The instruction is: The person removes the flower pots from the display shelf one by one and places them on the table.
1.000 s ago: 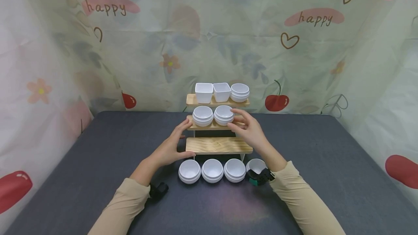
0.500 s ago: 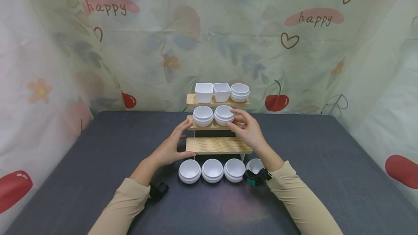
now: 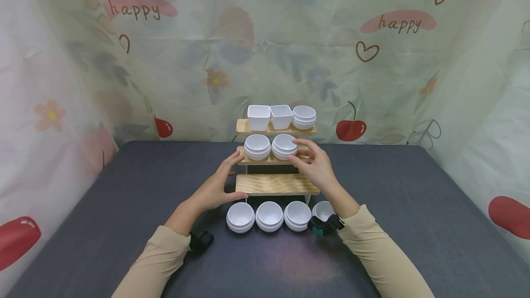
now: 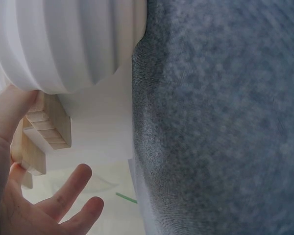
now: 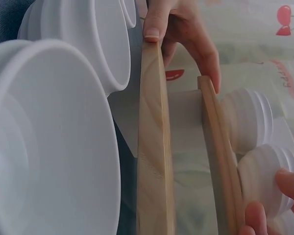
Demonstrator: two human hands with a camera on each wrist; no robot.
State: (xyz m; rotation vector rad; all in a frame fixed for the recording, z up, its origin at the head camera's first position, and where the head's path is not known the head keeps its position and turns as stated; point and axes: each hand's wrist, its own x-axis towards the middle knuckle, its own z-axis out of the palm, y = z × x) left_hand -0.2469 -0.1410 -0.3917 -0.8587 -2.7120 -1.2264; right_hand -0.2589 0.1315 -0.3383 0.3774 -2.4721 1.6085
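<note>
A three-tier wooden display stand (image 3: 278, 185) stands on the table. My left hand (image 3: 213, 190) touches its left end, thumb at the lowest shelf's end and fingertips at the middle shelf's end. The other fingers stretch free in the left wrist view. My right hand (image 3: 316, 164) pinches a white, round, ridged bowl (image 3: 284, 146) between thumb and fingers on the middle shelf (image 3: 269, 161). Left of that bowl sits a matching round bowl (image 3: 257, 146). The right wrist view shows fingertips (image 5: 289, 183) on the held bowl's side.
Two square white bowls (image 3: 258, 117) and a round bowl (image 3: 304, 117) occupy the top shelf (image 3: 243, 126). Several round white bowls (image 3: 269, 216) line the dark tabletop (image 3: 136, 187) in front of the stand; the rightmost is partly behind my right wrist. A printed curtain (image 3: 265, 59) hangs behind.
My right forearm has shifted slightly leftward since one second ago, with the fingers staying on the same bowl. The left hand and the other bowls look the same.
</note>
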